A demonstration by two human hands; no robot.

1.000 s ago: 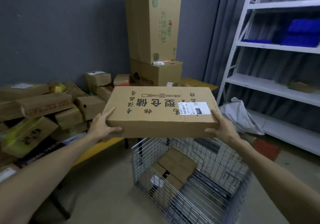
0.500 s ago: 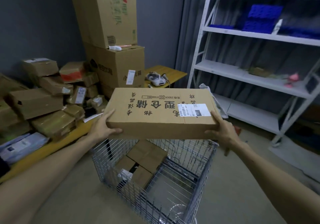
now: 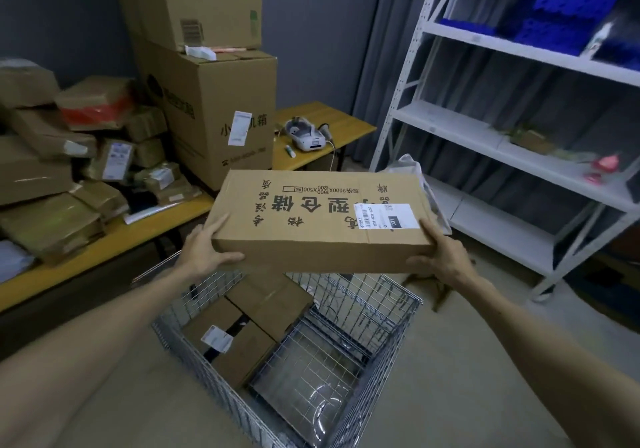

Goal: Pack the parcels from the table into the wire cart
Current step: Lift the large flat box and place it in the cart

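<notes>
Grey-walled storeroom, a yellow tabletop (image 3: 346, 129) along the left: a person holds a long flat cardboard box (image 3: 311, 229) in the air over the wire cart (image 3: 408, 312).

Left hand (image 3: 204, 250) grips the box's left end and right hand (image 3: 440, 253) its right end, each with the thumb on the top face and the fingers (image 3: 227, 259) curled against the near side and underside. The box is roughly level, with its white shipping label (image 3: 382, 217) near the right hand. Below it, two brown parcels (image 3: 242, 330) lie flat in the left half of the cart, whose right half shows bare wire floor. More taped parcels (image 3: 69, 170) are heaped on the tabletop beside two stacked cartons (image 3: 214, 108), with a white device (image 3: 304, 136) past them. White shelving (image 3: 485, 125) on the right carries blue bins (image 3: 561, 14).
</notes>
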